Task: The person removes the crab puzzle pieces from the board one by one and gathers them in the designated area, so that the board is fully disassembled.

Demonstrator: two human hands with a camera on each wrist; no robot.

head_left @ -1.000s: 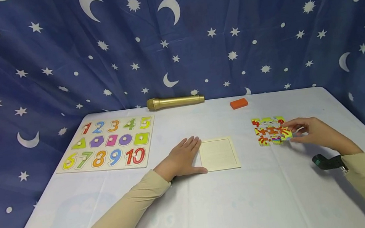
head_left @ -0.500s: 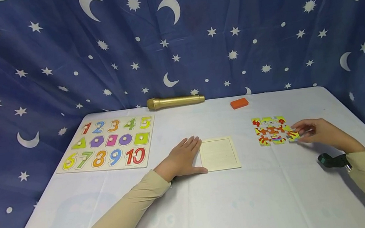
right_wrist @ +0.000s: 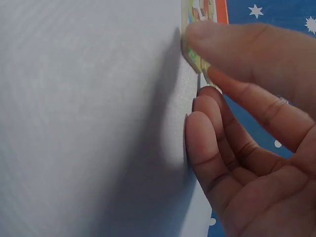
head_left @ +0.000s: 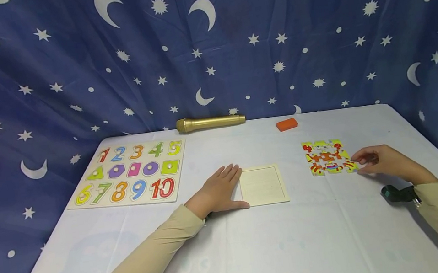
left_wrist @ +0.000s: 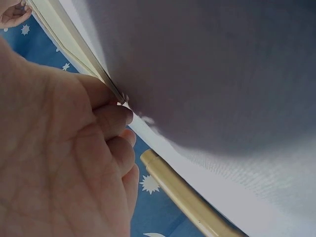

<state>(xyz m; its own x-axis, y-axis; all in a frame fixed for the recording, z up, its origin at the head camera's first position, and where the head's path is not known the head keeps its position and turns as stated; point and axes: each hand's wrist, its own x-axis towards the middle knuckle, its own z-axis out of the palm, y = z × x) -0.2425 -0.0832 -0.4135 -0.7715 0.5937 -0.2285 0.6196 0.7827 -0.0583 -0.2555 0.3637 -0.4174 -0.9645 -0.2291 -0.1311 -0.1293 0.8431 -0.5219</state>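
My left hand (head_left: 219, 191) lies with fingers extended along the left edge of a pale wooden puzzle tray (head_left: 263, 185), thumb by its near corner. In the left wrist view the fingertips touch the edge of the tray (left_wrist: 74, 37). At the right, my right hand (head_left: 384, 163) pinches the near right corner puzzle piece (head_left: 350, 166) between thumb and index finger. That piece sits against the other pieces of a yellow and red picture puzzle (head_left: 324, 156) laid on the table. In the right wrist view the thumb covers part of the piece (right_wrist: 192, 54).
A number and shape board (head_left: 126, 175) lies at the left of the white table (head_left: 283, 248). A gold microphone (head_left: 213, 122) and an orange block (head_left: 286, 124) lie near the back edge. A starry blue curtain (head_left: 234, 60) hangs behind.
My right hand first moved right with the corner piece, opening a gap, then slid it left against the other pieces. The left hand and the tray have stayed in place.
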